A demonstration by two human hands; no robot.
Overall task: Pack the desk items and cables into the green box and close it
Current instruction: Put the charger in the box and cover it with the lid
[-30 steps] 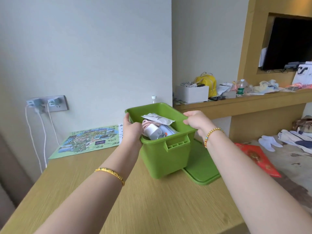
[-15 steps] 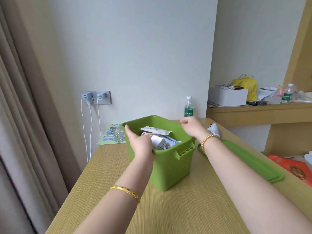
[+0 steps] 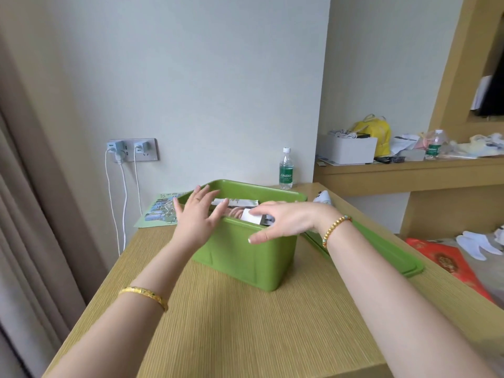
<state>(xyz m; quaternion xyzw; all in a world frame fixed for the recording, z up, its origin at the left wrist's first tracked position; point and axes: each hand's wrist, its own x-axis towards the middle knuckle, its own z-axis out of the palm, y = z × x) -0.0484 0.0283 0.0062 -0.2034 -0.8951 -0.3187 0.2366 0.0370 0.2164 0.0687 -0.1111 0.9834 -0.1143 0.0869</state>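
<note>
The green box [image 3: 251, 257] stands uncovered on the wooden desk [image 3: 245, 323], with white packets and a cable showing inside. Its green lid [image 3: 381, 249] lies flat on the desk to the right of it. My left hand [image 3: 197, 214] is spread at the box's left rim, fingers straight, holding nothing. Over the box's near right corner my right hand [image 3: 286, 222] hovers with its fingers stretched leftward, also empty. A small white item [image 3: 323, 198] lies on the desk behind the box, partly hidden.
A water bottle [image 3: 285, 170] stands behind the box near the wall. A map leaflet [image 3: 161, 211] lies at the desk's back left. Two chargers with white cables hang from the wall socket [image 3: 132, 150]. A cluttered shelf [image 3: 409, 170] is at right.
Both hands have let go of the box rim and now have their fingers spread above it. The box has turned on the desk, and my view shifted left.
</note>
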